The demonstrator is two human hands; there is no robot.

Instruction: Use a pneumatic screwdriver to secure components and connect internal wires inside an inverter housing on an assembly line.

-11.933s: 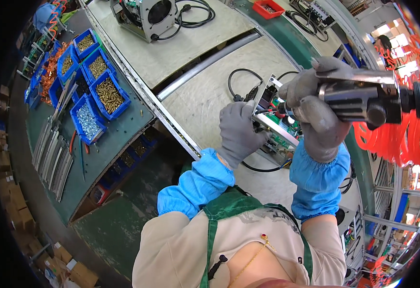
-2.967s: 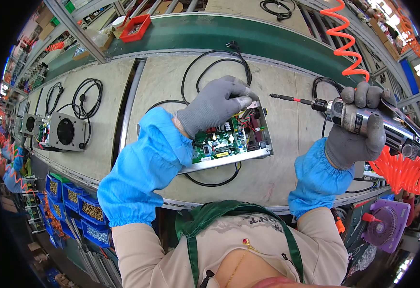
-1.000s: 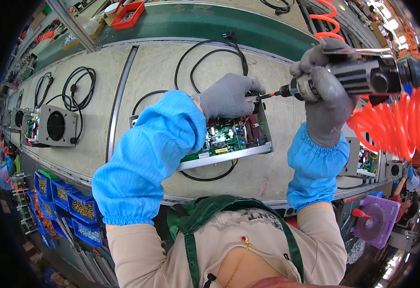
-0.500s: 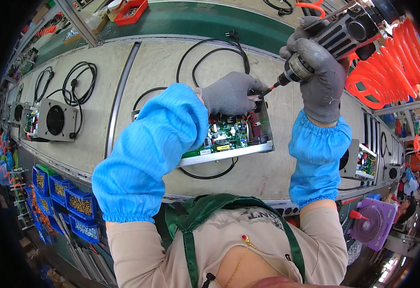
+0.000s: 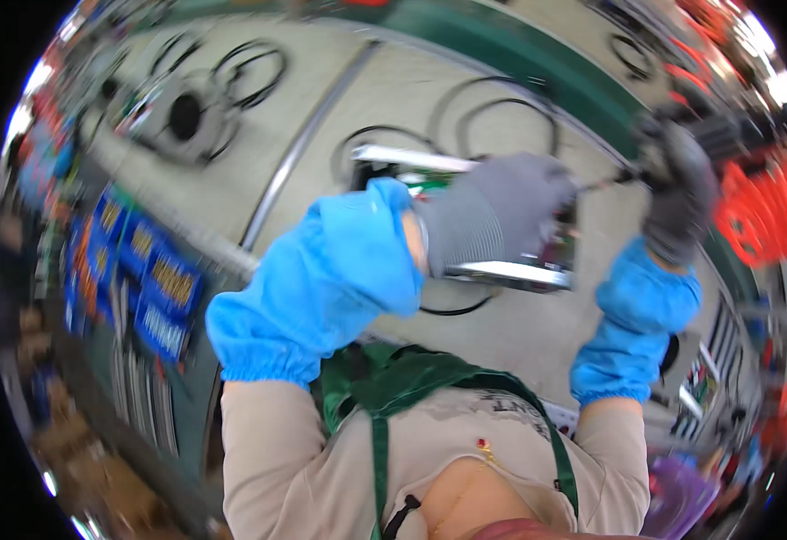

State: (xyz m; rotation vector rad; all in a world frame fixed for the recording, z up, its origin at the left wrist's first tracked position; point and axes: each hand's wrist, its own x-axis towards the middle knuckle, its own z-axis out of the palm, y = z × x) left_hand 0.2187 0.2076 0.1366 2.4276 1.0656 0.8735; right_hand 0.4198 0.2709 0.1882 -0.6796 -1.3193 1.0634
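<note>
Arches left hand (image 5: 509,213) over circuit-board chassis (image 5: 521,274), cannot tell grip; curls right hand (image 5: 679,193) tight around power screwdriver (image 5: 743,135); wears dark-lettered shirt (image 5: 461,421)

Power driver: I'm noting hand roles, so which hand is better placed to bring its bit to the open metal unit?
Right, probably: the right hand holds the power driver, bit pointing left toward the metal unit. The left hand is over that unit.
</note>
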